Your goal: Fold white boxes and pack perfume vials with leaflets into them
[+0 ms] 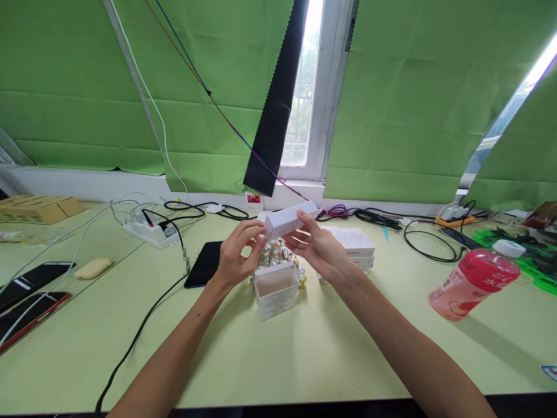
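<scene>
Both hands, left hand (237, 255) and right hand (315, 247), pinch one small white cardboard box (290, 219) at its ends, above an open white carton (276, 293) of several glass bottles (276, 254). It looks light, thin-walled, crushable; the ends suit holding. One pink drink bottle (474, 278) stands right.

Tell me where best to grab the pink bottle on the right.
Probably round the pink bottle's middle, coming from the near right side. It looks upright with its white cap on top, and open table lies around it, so fingers can wrap the round body.
</scene>
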Tool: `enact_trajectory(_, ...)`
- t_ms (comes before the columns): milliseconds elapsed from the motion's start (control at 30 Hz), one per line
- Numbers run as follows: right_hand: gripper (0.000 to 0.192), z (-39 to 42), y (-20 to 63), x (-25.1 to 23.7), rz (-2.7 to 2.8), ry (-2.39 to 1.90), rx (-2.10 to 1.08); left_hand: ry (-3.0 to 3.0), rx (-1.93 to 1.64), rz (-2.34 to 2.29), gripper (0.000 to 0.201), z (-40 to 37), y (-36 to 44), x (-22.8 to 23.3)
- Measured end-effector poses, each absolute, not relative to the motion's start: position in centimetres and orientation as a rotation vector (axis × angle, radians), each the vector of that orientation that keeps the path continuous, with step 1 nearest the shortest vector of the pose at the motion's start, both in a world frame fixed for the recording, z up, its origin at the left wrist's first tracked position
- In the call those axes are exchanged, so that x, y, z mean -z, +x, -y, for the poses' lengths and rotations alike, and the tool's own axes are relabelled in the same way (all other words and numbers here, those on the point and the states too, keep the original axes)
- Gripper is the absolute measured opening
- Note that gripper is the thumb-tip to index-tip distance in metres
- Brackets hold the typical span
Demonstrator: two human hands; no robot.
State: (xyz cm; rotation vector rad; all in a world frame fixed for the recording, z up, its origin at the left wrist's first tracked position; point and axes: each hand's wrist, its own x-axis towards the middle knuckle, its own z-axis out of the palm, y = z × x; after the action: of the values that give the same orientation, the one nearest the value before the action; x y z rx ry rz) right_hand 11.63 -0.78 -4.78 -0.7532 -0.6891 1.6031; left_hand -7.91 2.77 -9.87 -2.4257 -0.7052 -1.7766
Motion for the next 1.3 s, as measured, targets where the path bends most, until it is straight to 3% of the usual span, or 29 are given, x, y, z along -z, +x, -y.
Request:
enact_trajectory(600, 0.048, 0.9, 11.0, 4.5, 0.663, -0.762, -1.621, -2.46, 1.845, 0.696, 0.011, -2.9, -7.7, 9.9)
enact_trajectory(1000, 0.037, 0.5, 11.6, 4.7, 0.689, -0.781, -1.557, -2.462, 1.913, 0.721, 0.012, -2.7, -7.7, 10.0)
enact_trajectory(1200, 0.042, 0.7, 12.0, 4.5, 0.713, -0.788, -1.491, -2.46, 1.893, 0.723, 0.003, -2.1, -7.7, 9.2)
enact_trajectory(1300, 0.046, 0.8, 12.4, 4.6, 0.743, -0.767, -1.433, -2.666, 1.761, 0.719, 0.011, -1.6, -7.9, 8.7)
